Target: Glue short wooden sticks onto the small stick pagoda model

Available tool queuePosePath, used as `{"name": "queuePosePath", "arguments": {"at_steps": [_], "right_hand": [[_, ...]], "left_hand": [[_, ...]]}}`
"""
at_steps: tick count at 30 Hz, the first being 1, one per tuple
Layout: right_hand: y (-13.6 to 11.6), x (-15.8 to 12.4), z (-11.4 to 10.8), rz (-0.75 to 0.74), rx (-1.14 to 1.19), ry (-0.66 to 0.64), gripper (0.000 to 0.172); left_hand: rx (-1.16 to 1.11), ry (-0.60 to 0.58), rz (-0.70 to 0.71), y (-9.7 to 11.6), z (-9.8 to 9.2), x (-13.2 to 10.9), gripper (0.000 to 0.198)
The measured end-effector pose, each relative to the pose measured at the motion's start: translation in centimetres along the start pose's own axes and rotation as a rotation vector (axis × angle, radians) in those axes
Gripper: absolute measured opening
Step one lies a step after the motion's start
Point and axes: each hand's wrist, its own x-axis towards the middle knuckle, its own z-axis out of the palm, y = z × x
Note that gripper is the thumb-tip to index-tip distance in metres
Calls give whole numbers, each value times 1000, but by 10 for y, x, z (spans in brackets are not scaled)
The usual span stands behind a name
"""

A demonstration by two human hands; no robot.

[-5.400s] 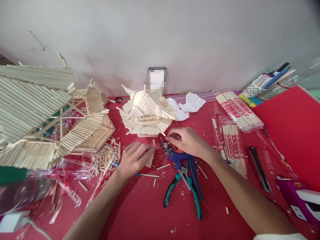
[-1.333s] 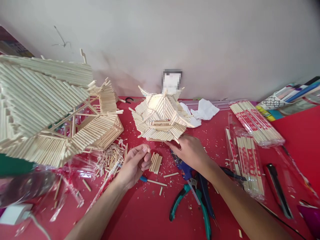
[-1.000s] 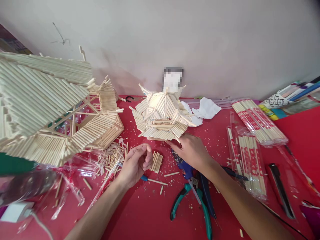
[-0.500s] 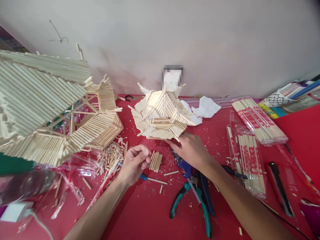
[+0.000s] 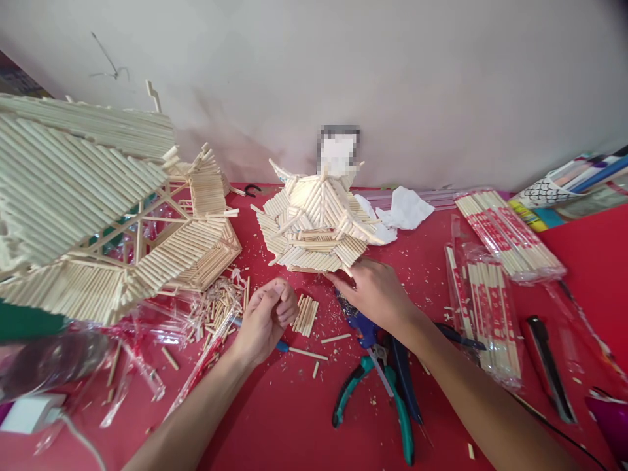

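Observation:
A small pagoda-like model of wooden sticks [image 5: 318, 226] stands on the red table near the wall. My right hand [image 5: 375, 291] reaches to its lower right corner, thumb and fingers closed around the model's edge. My left hand [image 5: 267, 317] is curled in front of the model, its fingers pressed together; whether anything small is between them cannot be made out. Just right of it lies a row of short cut sticks [image 5: 306, 315]. Below is a blue-handled tool [image 5: 304, 354] with a light shaft. Green-handled pliers [image 5: 400, 412] lie under my right forearm.
A larger stick building [image 5: 73, 196] fills the left side. Packed chopsticks [image 5: 510, 235] and a black cutter [image 5: 549, 366] lie at right. White tissue [image 5: 407, 208] rests behind. Stick scraps [image 5: 223, 304], plastic wrappers, a clear bottle [image 5: 59, 363] and a white charger [image 5: 34, 413] are at left.
The fingers of my left hand have curled in more and turned slightly upward. My right hand stays at the small model's corner. The view has shifted very slightly.

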Motion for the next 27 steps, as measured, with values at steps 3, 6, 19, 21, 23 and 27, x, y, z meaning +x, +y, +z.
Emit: {"name": "queuePosePath", "arguments": {"at_steps": [3, 6, 19, 21, 23, 27], "right_hand": [[0, 0, 0, -6, -5, -1, 27], [0, 0, 0, -7, -7, -1, 28], [-1, 0, 0, -1, -8, -9, 31], [0, 0, 0, 2, -4, -11, 29], [0, 0, 0, 3, 2, -14, 29], [0, 0, -1, 8, 8, -18, 31]], "left_hand": [[-25, -5, -36, -1, -1, 0, 41], [-62, -54, -90, -1, -2, -1, 47], [47, -77, -82, 0, -4, -2, 30], [216, -63, -36, 1, -9, -1, 40], [503, -75, 39, 3, -15, -1, 53], [1128, -96, 253, 6, -22, 0, 45]]}}
